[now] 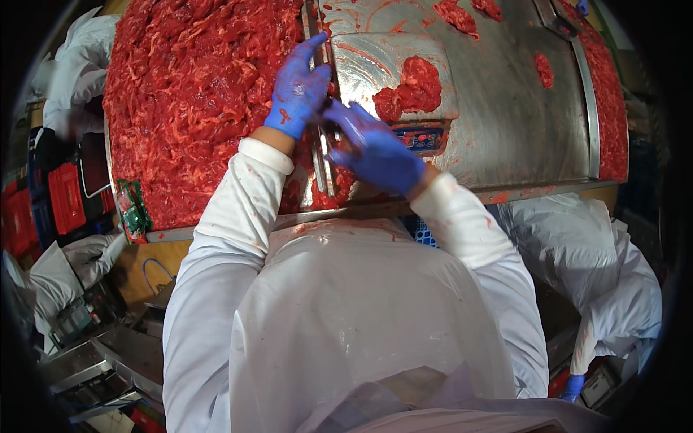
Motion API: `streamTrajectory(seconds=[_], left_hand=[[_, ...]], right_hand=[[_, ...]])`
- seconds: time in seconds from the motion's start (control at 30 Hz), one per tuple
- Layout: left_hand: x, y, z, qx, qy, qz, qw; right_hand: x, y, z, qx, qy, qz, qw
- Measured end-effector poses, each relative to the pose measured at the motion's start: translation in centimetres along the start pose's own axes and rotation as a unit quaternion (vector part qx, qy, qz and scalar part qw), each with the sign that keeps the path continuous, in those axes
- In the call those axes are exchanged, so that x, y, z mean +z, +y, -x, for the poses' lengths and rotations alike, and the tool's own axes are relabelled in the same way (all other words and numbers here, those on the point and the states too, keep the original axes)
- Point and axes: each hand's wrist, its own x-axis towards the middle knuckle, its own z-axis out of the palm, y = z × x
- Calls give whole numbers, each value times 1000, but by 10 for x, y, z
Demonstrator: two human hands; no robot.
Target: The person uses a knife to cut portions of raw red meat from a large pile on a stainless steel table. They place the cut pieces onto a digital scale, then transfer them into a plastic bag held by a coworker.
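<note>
Both of my hands wear blue gloves smeared with red. Over the metal divider strip (pixel 323 162), at the right edge of a large heap of raw red meat (pixel 195 94), is my left hand (pixel 299 86), its fingers stretched out. My right hand (pixel 379 148) is just right of it, fingers spread toward the divider and slightly blurred. Neither hand visibly holds anything. Beyond the right hand, a few pieces of raw meat (pixel 420 85) lie on the steel plate of a scale (pixel 361 61), whose blue control panel (pixel 426 137) faces me.
Scattered meat scraps (pixel 543 71) lie on the steel table (pixel 512 123). A second meat heap (pixel 606 108) lies behind a metal rail at the right. Co-workers in white stand around: one person (pixel 592 267) bends at the right. Red crates (pixel 66 198) stand at the left.
</note>
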Motion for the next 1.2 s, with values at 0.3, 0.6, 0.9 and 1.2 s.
streamTrajectory(seconds=[0.3, 0.6, 0.9, 1.2], left_hand=[[-171, -60, -11, -21, 147, -155, 977], [-101, -40, 71, -83, -78, -434, 894], [-55, 36, 53, 75, -184, -268, 943], [7, 104, -9, 190, -206, -157, 947]], right_hand=[[-82, 146, -9, 309, 354, 43, 882], [-8, 121, 138, 223, 454, -215, 835], [47, 67, 183, 245, 125, 84, 958], [49, 73, 188, 292, 178, -21, 940]])
